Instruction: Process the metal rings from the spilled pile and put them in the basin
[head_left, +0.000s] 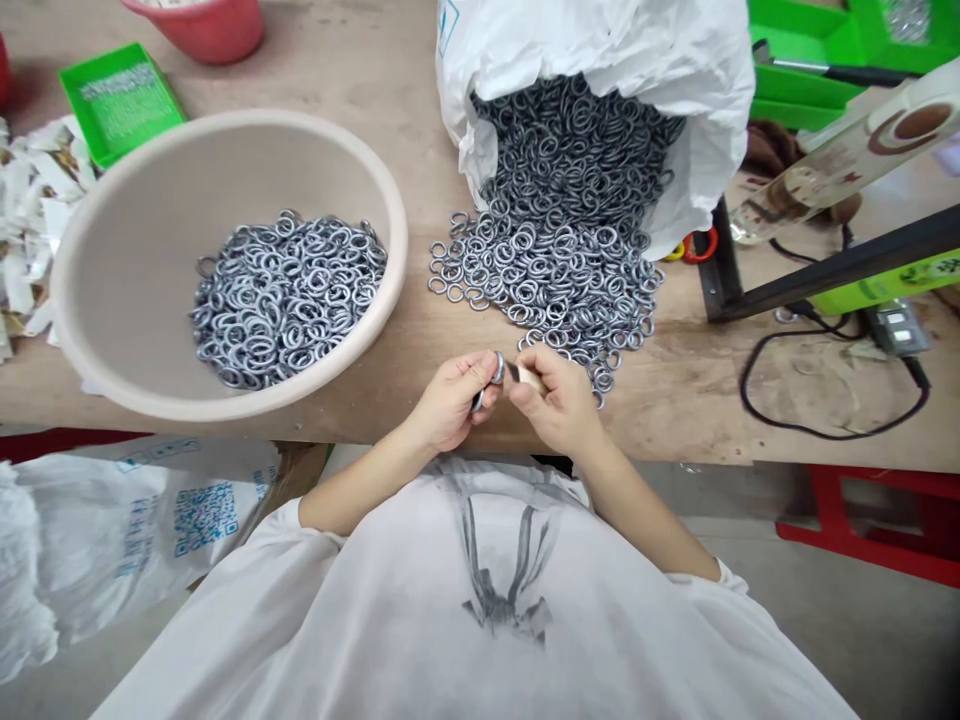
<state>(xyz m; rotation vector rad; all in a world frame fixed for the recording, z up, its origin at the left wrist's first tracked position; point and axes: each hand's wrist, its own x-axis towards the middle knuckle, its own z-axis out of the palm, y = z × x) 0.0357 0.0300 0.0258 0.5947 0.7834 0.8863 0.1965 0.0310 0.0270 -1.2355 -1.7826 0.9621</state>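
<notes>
Brown wooden tabletop [697,400] spreads beneath and beyond the two hands, which meet close together at its near edge. Left hand [452,405] is closed, thumb against fingers, pinching a gray ring [499,367] at its tips; a second ring [478,402] shows lower down, against the curled fingers. Just to the right of that pinch, the right hand [564,402] is closed around a small tool [532,379] with a pale body and a dark end directed at the pinched ring. Whether that end touches the ring is hard to tell.

Directly beyond the grip, a heap of similar rings [547,255] spills from the mouth of a white bag [592,40], its nearest rings lying just beside the right hand. To the left of the grip sits a wide beige tub [112,280] partly filled with more rings [289,300]; farther off past it are a green tray [86,125] and a red bowl [225,35]. Well to the right of the grip, a black cable [814,436] loops near a dark metal frame [825,265]. Below it on that side stands a red stool [829,530].
</notes>
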